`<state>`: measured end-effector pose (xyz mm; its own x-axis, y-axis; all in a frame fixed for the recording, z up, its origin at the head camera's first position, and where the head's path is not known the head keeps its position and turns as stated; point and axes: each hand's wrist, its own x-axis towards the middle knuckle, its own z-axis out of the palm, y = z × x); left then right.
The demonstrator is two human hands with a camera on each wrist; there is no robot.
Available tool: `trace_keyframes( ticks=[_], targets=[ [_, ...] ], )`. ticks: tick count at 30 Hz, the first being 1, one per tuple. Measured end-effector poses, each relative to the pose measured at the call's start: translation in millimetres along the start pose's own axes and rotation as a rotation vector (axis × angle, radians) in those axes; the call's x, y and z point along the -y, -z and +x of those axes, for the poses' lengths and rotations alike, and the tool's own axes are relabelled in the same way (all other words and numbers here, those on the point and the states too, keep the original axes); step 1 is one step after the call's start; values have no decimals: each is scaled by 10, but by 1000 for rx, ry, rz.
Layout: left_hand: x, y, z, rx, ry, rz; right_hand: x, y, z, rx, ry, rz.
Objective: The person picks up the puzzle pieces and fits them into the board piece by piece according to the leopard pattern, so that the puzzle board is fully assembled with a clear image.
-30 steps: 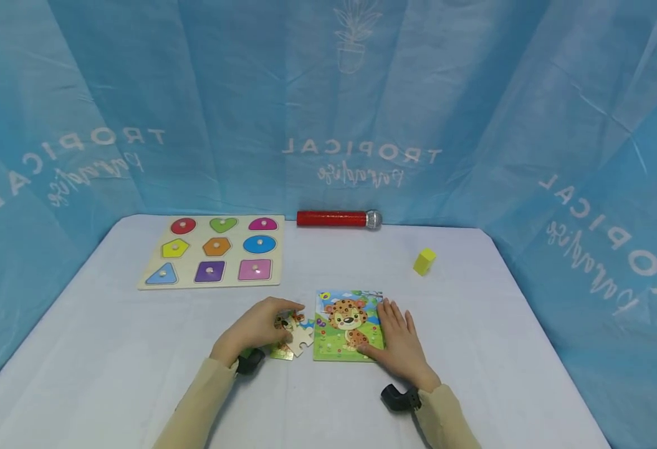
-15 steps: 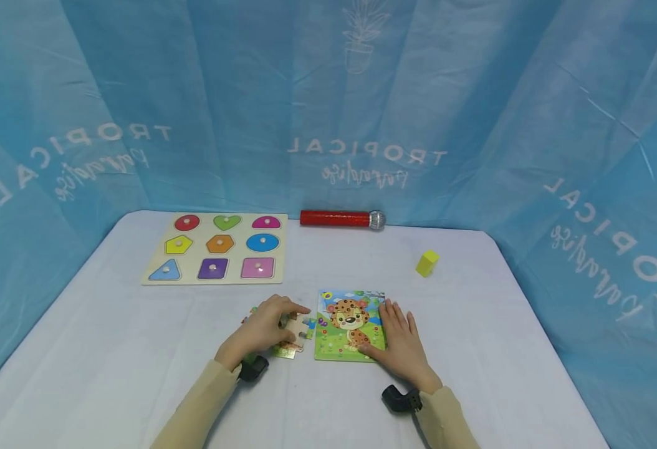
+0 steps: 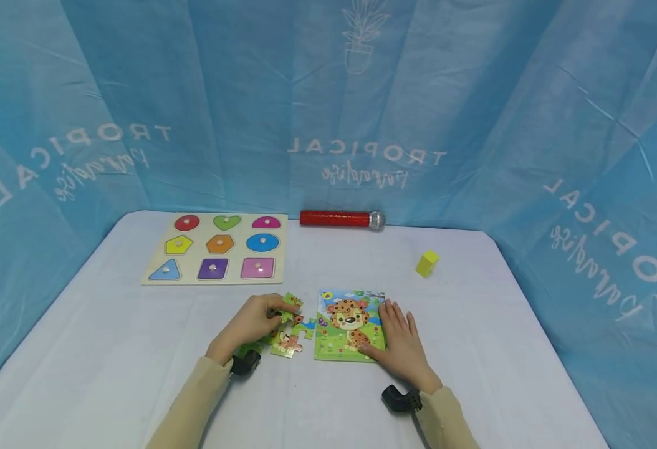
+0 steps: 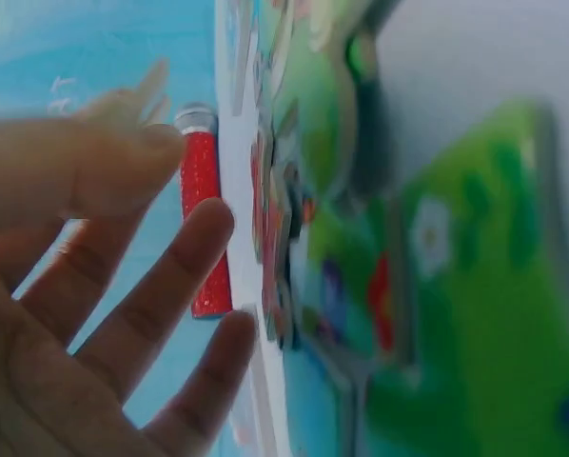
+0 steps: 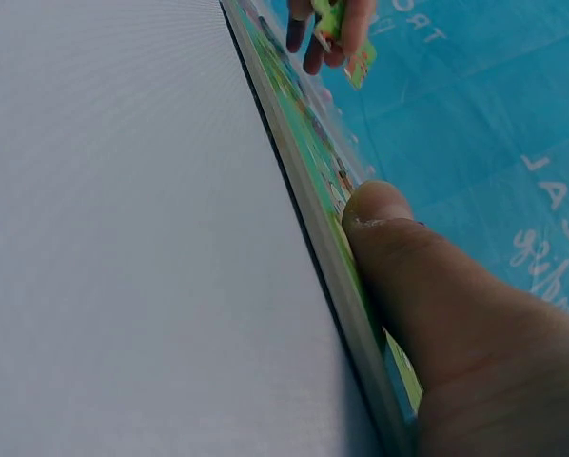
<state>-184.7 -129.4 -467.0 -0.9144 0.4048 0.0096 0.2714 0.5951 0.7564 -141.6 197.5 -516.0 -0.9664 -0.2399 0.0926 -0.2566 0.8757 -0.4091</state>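
In the head view my left hand (image 3: 250, 324) pinches a green jigsaw puzzle piece (image 3: 292, 302), raised over a loose pile of puzzle pieces (image 3: 285, 344). The right wrist view also shows that piece (image 5: 360, 65) at the left fingertips. Close up in the left wrist view lie large green pieces (image 4: 484, 286), blurred. A square leopard picture board (image 3: 340, 343) lies just right of the pile. My right hand (image 3: 404, 349) rests on its right side, fingers straight along the edge. In the right wrist view the thumb (image 5: 427, 276) presses on the board's face.
A shape peg board (image 3: 233, 262) lies at the back left of the white table (image 3: 328, 411). Behind are a red toy microphone (image 3: 336, 218) and a blue curtain (image 3: 328, 100). A small yellow block (image 3: 427, 263) stands at the right.
My left hand has turned a piece from its plain pale back to its printed green face and drawn slightly left, uncovering more of the pile. The right hand stays on the board.
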Motion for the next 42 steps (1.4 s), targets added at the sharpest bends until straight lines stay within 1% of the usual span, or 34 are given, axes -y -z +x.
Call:
trace_keyframes(
  ticks=[2, 4, 10, 12, 14, 17, 19, 21, 23, 26, 28, 29, 31, 34, 36, 37, 39, 42],
  targets=[
    [-12, -19, -2, 20, -9, 5, -2, -1, -1, 0, 1, 1],
    [-19, -35, 1, 25, -10, 4, -6, -4, -5, 4, 0, 1],
    [-36, -39, 10, -37, 44, -40, -15, -8, -13, -1, 3, -4],
    [-44, -30, 12, -49, 35, -25, -14, -4, -13, -4, 4, -7],
    [-58, -27, 18, -40, 16, -15, -12, 5, -13, -3, 3, -6],
    [-100, -55, 47, -17, -2, 1, -16, 17, -10, -2, 3, -7],
    [-147, -101, 85, 17, -8, -12, -22, 28, -8, -7, 3, -5],
    [-208, -174, 137, 58, -12, -18, -34, 33, -6, -15, 2, -4],
    [-276, -268, 199, 115, -28, -22, -43, 34, -8, -24, 2, -1],
    [-396, -426, 292, 187, -88, 8, -50, 18, -8, -26, 6, 2],
    [-473, -523, 331, 198, -136, 58, -44, 0, -4, -23, 10, 7],
    [-509, -563, 335, 190, -156, 95, -40, -10, -1, -19, 10, 12],
    [-569, -633, 311, 148, -202, 209, -26, -24, 3, -10, 6, 31],
    [-634, -710, 195, 86, -249, 416, -8, -33, 1, -13, 3, 56],
    [-667, -750, 94, 77, -284, 538, -3, -26, -1, -21, 2, 60],
    [-680, -770, 45, 87, -299, 586, -4, -19, -2, -28, 2, 58],
    [-707, -808, -40, 132, -320, 631, -10, -9, 0, -41, 1, 51],
    [-753, -866, -115, 221, -322, 625, -23, 5, 2, -61, -7, 60]
  ],
)
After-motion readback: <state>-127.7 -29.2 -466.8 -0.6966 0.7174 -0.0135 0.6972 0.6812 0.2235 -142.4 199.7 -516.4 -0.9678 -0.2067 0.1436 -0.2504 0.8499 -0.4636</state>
